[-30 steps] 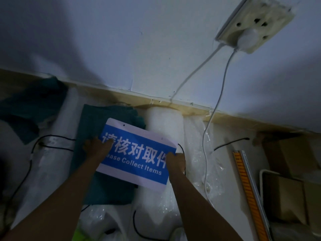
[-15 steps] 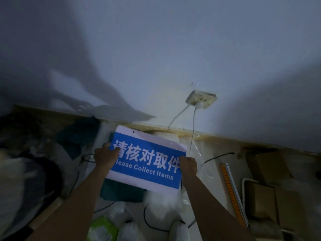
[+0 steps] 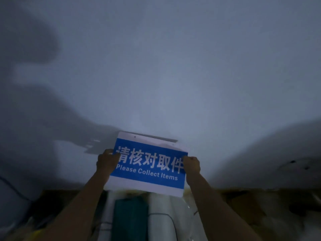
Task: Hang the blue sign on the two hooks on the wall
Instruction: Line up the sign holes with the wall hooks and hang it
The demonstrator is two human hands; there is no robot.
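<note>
I held the sign (image 3: 148, 165) up against the wall (image 3: 173, 66), slightly tilted, my left hand (image 3: 106, 161) gripping its left edge and my right hand (image 3: 192, 164) its right edge. Hooks were too dim to make out.

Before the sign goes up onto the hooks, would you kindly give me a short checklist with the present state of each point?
1. Both hands grip the sign: ok. The left hand holds the left edge of the blue sign and the right hand holds the right edge.
2. Hanging holes free: ok. Two small holes show in the white top strip, clear of the fingers.
3. Text right way up: ok.
4. Sign level: not ok, its right side sits lower.
5. Hooks located: cannot tell; none shows on the dim wall.
</note>
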